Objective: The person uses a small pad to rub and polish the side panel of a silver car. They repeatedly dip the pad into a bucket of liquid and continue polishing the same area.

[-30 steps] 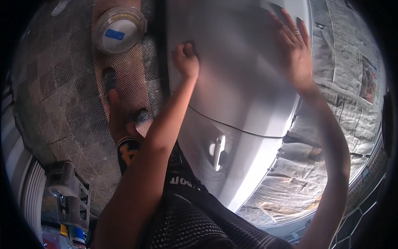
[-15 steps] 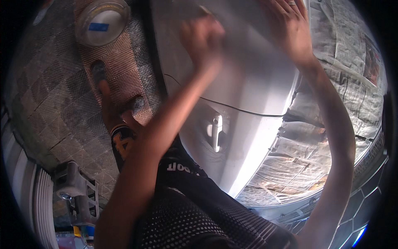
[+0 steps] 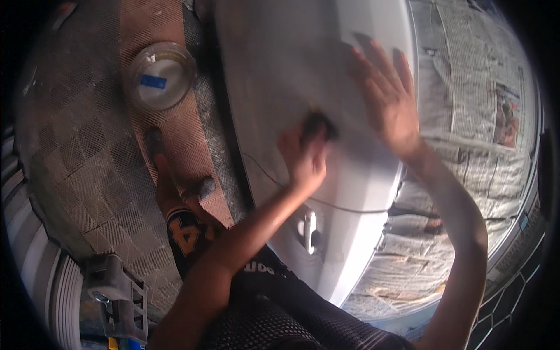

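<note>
A pale silver-white car side [image 3: 280, 76] lies before me, with a door handle [image 3: 310, 231] and a dark seam between two panels. My left hand [image 3: 304, 157] is closed on a small dark pad [image 3: 318, 127] against the panel, just beyond the seam. The pad is blurred, so whether it is a sponge or a sanding block does not show. My right hand [image 3: 389, 102] lies flat with spread fingers on the panel near its right edge, farther from me than the left. Nothing shows between its fingers.
Newspaper sheets [image 3: 461, 116] cover the surface right of the panel. To the left, a clear round tub [image 3: 160, 76] with a strip of blue tape stands on a reddish patterned mat [image 3: 153, 23], near my feet. A grey plastic piece [image 3: 108, 286] is at the lower left.
My left hand has come nearer along the panel, and the dark pad now shows clearly. My right hand has also come nearer. The whole view has shifted, with the tub and handle lower.
</note>
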